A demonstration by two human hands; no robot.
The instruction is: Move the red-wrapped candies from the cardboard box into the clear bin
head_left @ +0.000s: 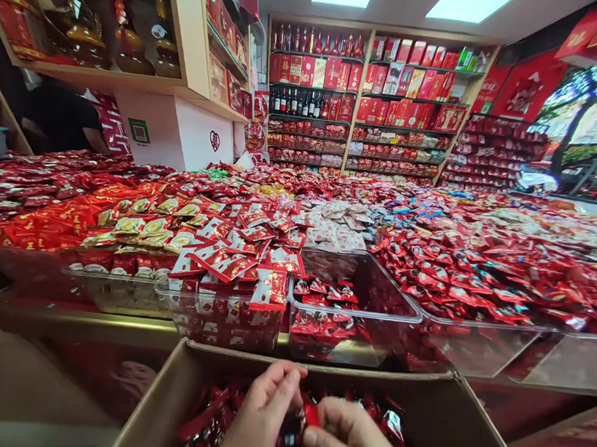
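Note:
Both hands are low over an open cardboard box (321, 366) filled with small red and dark wrapped candy packets (208, 422). My left hand (263, 412) has its thumb and forefinger close together, and what they hold, if anything, is hidden. My right hand (350, 436), beside it, pinches the red end of a candy packet (311, 415) between thumb and fingers. Just beyond the box, a clear plastic bin (399, 302) has a low layer of red packets (327, 292) at its bottom.
Left of that bin, red-and-white packets (231, 263) are heaped above their bin's rim. Red packets (456, 278) pile up at the right. Shelves (357, 106) of bottles and red boxes line the back wall. A person in dark clothing (59, 114) is at the far left.

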